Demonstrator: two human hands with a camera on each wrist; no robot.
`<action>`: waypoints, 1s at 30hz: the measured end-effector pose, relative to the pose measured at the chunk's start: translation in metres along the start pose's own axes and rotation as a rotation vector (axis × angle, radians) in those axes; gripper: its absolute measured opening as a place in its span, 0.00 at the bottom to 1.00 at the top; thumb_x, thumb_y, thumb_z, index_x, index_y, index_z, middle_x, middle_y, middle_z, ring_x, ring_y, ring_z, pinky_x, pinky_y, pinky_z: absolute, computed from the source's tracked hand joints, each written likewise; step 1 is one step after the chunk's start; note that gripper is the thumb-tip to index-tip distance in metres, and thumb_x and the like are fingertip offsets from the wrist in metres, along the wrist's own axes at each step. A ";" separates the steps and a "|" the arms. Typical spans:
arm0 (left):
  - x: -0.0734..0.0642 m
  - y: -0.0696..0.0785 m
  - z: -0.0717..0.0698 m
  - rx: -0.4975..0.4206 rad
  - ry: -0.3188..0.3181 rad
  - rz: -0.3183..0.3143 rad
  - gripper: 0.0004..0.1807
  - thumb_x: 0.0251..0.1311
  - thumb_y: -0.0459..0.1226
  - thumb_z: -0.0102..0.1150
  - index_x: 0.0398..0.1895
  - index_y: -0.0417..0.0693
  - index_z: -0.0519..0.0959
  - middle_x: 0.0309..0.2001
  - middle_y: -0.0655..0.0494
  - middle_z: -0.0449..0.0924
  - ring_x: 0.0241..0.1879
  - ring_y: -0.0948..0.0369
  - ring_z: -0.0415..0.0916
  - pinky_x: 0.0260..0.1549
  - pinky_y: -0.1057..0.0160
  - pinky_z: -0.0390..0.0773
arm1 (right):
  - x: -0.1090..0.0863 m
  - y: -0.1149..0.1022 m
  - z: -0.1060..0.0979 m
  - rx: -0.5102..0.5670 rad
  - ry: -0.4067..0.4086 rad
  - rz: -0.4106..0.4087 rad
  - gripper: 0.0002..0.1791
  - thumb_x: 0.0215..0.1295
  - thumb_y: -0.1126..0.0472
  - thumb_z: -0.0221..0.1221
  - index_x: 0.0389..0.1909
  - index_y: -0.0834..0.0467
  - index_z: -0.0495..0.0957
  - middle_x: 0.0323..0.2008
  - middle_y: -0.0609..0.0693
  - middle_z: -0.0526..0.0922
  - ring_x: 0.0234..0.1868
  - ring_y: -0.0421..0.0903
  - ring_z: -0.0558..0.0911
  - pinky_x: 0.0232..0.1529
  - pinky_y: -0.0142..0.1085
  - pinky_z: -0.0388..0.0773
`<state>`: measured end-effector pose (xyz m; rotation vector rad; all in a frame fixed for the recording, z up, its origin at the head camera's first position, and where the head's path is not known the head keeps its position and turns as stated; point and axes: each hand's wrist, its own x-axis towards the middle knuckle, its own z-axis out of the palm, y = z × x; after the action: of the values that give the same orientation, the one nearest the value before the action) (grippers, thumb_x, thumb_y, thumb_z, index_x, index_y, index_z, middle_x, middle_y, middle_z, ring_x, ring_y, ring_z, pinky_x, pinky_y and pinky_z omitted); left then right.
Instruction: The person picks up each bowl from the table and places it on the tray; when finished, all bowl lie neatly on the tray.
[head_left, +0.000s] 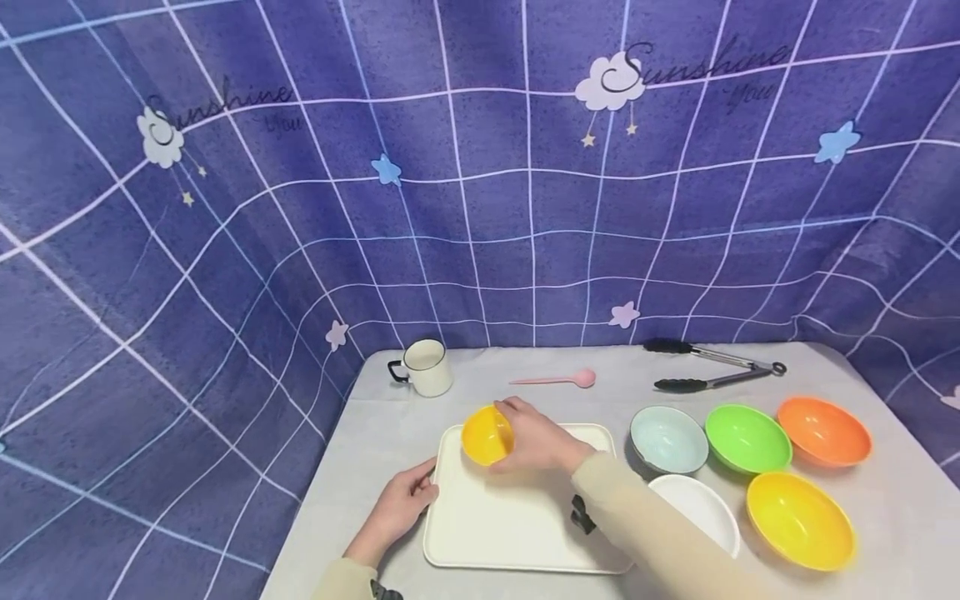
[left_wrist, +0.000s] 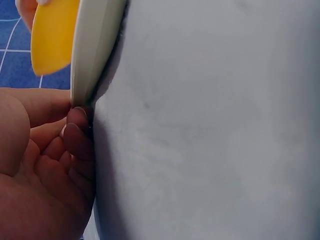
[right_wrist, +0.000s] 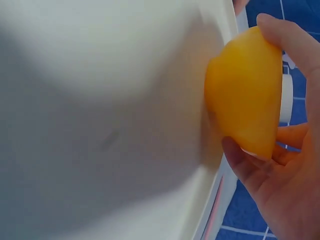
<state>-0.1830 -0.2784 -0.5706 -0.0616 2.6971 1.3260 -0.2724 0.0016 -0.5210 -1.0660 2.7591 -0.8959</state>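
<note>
Right hand [head_left: 536, 440]: clamped on the small yellow bowl [head_left: 483, 437], thumb and fingers on opposite sides of it.
Small yellow bowl: at the far left corner of the white tray [head_left: 502, 521], tilted; the view leaves it unclear whether its base touches the tray.
Left hand [head_left: 401, 502]: at the tray's left edge, fingers curled in and gripping the rim.
Bowl to hand: the bowl lies leftward of the right palm, within that hand's hold; the left hand is apart from it, nearer the person along the tray's left edge. The bowl is round and has no long axis; the tray's runs left to right.
Right of the tray: a white dish [head_left: 697, 508], partly behind the sleeve [head_left: 637, 508], and a pale blue bowl [head_left: 669, 442], both just beside it; farther out, a green bowl [head_left: 748, 439], a large yellow bowl [head_left: 801, 521] and an orange bowl [head_left: 825, 432].
Beyond the tray: a mug [head_left: 430, 371] off its far left corner, a pink spoon [head_left: 585, 378] past its far edge, tongs [head_left: 720, 382] past its far right corner.
Curtain [head_left: 487, 208]: behind the tray, reading "Sunshine You" twice, beside printed clouds [head_left: 611, 83].
</note>
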 end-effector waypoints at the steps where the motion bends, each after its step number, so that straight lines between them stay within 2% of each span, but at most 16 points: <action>1: -0.001 -0.002 0.000 -0.006 0.005 0.000 0.30 0.71 0.37 0.62 0.75 0.46 0.72 0.32 0.56 0.73 0.29 0.59 0.67 0.26 0.64 0.69 | 0.004 -0.004 0.003 0.003 -0.003 0.001 0.63 0.45 0.40 0.81 0.75 0.69 0.64 0.66 0.59 0.72 0.65 0.54 0.74 0.68 0.45 0.71; 10: -0.018 -0.011 -0.004 -0.033 0.054 -0.027 0.30 0.68 0.34 0.64 0.73 0.39 0.73 0.31 0.56 0.72 0.28 0.59 0.67 0.23 0.65 0.67 | 0.030 -0.033 0.029 -0.053 -0.056 -0.023 0.65 0.46 0.38 0.79 0.78 0.67 0.60 0.70 0.59 0.69 0.69 0.54 0.71 0.70 0.42 0.67; 17: -0.016 -0.009 0.000 -0.019 0.062 -0.033 0.30 0.67 0.33 0.63 0.73 0.40 0.74 0.31 0.56 0.73 0.27 0.60 0.67 0.22 0.66 0.67 | 0.032 -0.040 0.033 -0.058 -0.066 0.009 0.66 0.48 0.37 0.79 0.79 0.67 0.58 0.76 0.61 0.63 0.76 0.55 0.65 0.73 0.43 0.61; 23: -0.007 -0.005 0.002 -0.004 0.033 -0.013 0.30 0.68 0.34 0.63 0.73 0.40 0.73 0.32 0.57 0.73 0.28 0.60 0.68 0.22 0.66 0.67 | 0.023 -0.032 0.024 -0.033 -0.054 0.042 0.70 0.48 0.33 0.77 0.81 0.67 0.53 0.80 0.60 0.55 0.79 0.55 0.58 0.75 0.46 0.57; 30: 0.003 -0.002 0.003 0.002 0.027 0.013 0.30 0.68 0.34 0.63 0.73 0.40 0.73 0.31 0.57 0.73 0.27 0.61 0.68 0.23 0.66 0.68 | 0.005 -0.013 -0.005 -0.043 0.009 0.012 0.67 0.47 0.30 0.76 0.80 0.63 0.60 0.78 0.57 0.63 0.77 0.54 0.63 0.74 0.48 0.61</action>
<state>-0.1856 -0.2772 -0.5741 -0.0621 2.7255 1.3358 -0.2693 -0.0063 -0.5088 -1.0535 2.8007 -0.8462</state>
